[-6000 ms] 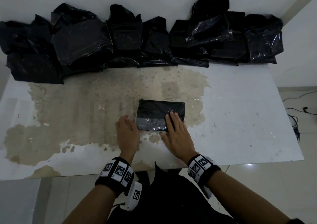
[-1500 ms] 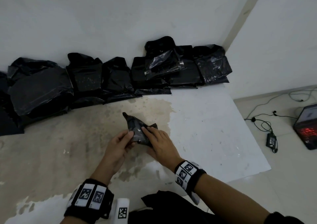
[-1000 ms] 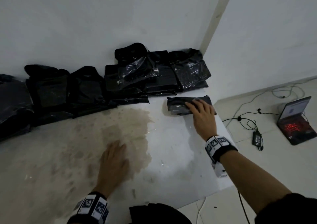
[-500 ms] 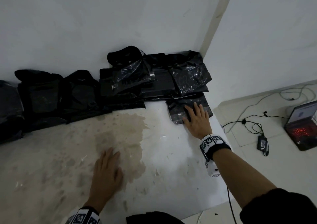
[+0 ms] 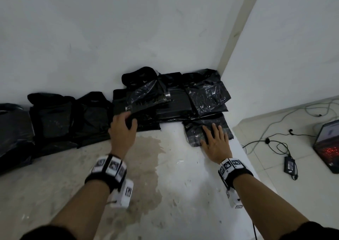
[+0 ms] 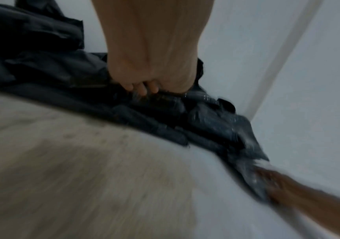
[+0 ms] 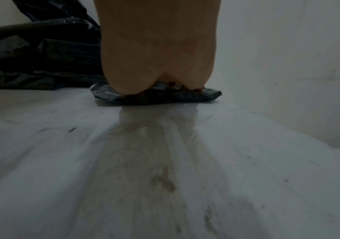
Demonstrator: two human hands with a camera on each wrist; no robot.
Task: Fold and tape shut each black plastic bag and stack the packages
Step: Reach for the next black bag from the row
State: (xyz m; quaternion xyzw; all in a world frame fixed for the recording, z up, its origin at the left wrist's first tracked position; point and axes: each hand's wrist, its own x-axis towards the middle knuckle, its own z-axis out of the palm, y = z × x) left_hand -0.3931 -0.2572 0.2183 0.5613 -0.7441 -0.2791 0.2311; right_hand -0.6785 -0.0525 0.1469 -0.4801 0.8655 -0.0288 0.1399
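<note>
A small folded black package [image 5: 194,129] lies at the table's far right corner, in front of the stacked packages [image 5: 207,94]. My right hand [image 5: 211,135] lies flat on it with fingers straight; the right wrist view shows the palm pressing the package [image 7: 165,97]. My left hand [image 5: 129,119] reaches into the pile by the wall, fingers and thumb curled round the lower corner of a shiny black bag [image 5: 146,97]. In the blurred left wrist view, the fingertips [image 6: 142,90] pinch black plastic.
Several more black bags [image 5: 55,115] line the wall to the left. The stained white table [image 5: 183,184] ends just right of my right hand. On the floor to the right are a laptop [image 5: 328,144], a charger [image 5: 289,164] and cables.
My left hand left the tabletop, moved forward to the pile and took hold of a bag. The right hand stays flat on the folded package at the corner.
</note>
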